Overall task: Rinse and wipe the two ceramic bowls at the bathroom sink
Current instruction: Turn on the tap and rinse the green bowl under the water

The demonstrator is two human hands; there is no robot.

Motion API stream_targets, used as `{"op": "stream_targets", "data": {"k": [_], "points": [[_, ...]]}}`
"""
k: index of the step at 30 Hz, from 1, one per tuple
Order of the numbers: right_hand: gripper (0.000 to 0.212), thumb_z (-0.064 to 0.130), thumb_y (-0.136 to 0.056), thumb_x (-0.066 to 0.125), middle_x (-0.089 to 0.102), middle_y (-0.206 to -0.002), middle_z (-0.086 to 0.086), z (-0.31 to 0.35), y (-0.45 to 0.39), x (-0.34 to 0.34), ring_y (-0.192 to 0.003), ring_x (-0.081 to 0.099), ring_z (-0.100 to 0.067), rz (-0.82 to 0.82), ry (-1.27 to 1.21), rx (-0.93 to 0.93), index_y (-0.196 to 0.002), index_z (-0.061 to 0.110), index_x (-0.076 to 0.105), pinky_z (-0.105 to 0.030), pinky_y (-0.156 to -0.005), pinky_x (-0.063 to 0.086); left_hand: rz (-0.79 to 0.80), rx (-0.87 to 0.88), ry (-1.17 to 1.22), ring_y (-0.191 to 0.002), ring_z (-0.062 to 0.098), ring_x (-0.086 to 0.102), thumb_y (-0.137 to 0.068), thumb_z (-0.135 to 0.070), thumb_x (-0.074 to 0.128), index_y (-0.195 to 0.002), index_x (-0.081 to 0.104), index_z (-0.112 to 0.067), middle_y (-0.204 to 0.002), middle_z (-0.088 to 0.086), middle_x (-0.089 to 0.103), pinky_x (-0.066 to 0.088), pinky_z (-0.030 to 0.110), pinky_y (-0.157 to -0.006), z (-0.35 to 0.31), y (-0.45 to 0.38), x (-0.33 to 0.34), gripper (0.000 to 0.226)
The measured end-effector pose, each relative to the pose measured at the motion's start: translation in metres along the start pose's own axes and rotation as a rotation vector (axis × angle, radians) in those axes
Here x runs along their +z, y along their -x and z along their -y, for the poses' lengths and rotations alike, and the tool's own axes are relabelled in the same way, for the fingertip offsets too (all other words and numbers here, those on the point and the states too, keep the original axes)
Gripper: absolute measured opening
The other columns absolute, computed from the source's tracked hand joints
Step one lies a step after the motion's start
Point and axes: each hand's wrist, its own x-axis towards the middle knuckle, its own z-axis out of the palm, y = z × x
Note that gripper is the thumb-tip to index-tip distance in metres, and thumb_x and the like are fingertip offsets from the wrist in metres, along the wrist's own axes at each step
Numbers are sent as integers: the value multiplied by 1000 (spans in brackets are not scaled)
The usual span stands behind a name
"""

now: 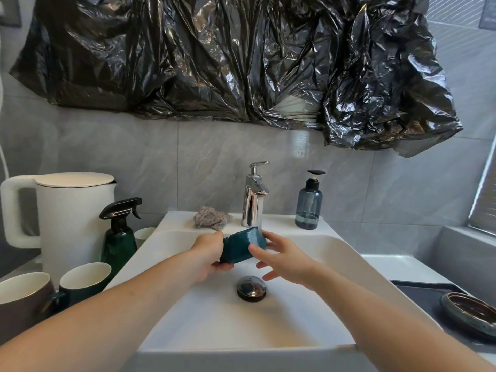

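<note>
Grey marbled tiles (209, 157) cover the far wall, and crinkled glossy black plastic sheeting (228, 57) hangs across its upper part. Below it sits a smooth white rectangular sink (209, 318) with a broad, gently curved basin and a round chrome drain plug (251, 288) near the middle.

On the left stands a matte white kettle (67, 210) with a flat lid and thick loop handle. Nearer on the left are a brown mug (21, 302) and a dark green mug (83, 280), both cream inside, with a dark green glass spray bottle (119, 237) with a black trigger head behind them.

At the near right, a shallow glazed bowl (469, 315) with a brown, glossy inside rests on a dark tray (418, 294).

A polished chrome tap (253, 197) rises from the far ledge of the sink. Right of it is a translucent blue pump bottle (308, 208); left of it lies a crumpled patterned cloth (210, 217).

Under the spout, over the basin, a teal glazed bowl (241, 247) with flat, angular sides is held tilted on its side. The left hand (209, 253) grips its left end, fingers curled over the top and thumb beneath. The right hand (281, 257) touches its right side with fingers spread and only slightly bent.
</note>
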Motion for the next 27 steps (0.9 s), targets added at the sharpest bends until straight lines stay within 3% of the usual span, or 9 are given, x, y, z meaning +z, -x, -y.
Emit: {"op": "stream_targets", "data": {"k": [4,9,12,14,20,23,27], "points": [[75,52,-97,61,55,-146,1,-2,-3,1,-102,70,-19,-1,63,-16,-161,28,31,-29,-71,63,14,1,-15,-82,35,69,-109,-23,39,-122,59,-5,-102,16,63,60,35,-53,1,-2,-2,30],[40,32,-100,65,71,-125,6,2,-1,-3,-90,73,-12,-152,46,-114,-139,24,64,-28,-74,64,0,14,-18,-96,31,70,-107,-23,41,-129,62,-8,-122,18,68,57,31,-46,4,-7,-3,34],[31,25,-97,72,79,-104,2,2,-2,-6,-83,76,-12,-254,-60,-109,-127,17,74,-26,-72,64,4,30,3,-89,28,69,-109,-22,39,-126,62,-7,-111,16,68,58,35,-52,3,-5,-2,32],[27,28,-97,70,79,-101,-3,1,-3,-8,-81,76,-17,-294,-84,-87,-121,16,77,-31,-73,65,18,33,9,-83,28,68,-110,-22,40,-125,61,-5,-98,14,65,58,38,-56,2,-3,-1,31],[49,47,-109,37,73,-113,-8,2,-4,-2,-88,78,-28,-150,-48,156,-132,14,64,-36,-74,66,62,73,-58,-76,28,66,-110,-21,40,-127,60,-1,-86,10,56,58,36,-54,3,3,4,33],[59,55,-108,27,76,-105,-12,3,-2,-2,-90,77,-31,-101,-34,205,-132,15,63,-39,-74,66,86,93,-42,-79,26,67,-110,-19,39,-123,63,-3,-87,10,61,61,40,-63,2,3,6,32],[65,66,-103,23,71,-113,-10,3,1,-1,-95,76,-31,-39,-47,208,-135,21,58,-39,-76,66,85,116,-72,-91,33,73,-109,-20,40,-120,61,-7,-101,13,69,65,44,-73,3,2,3,27]]}}
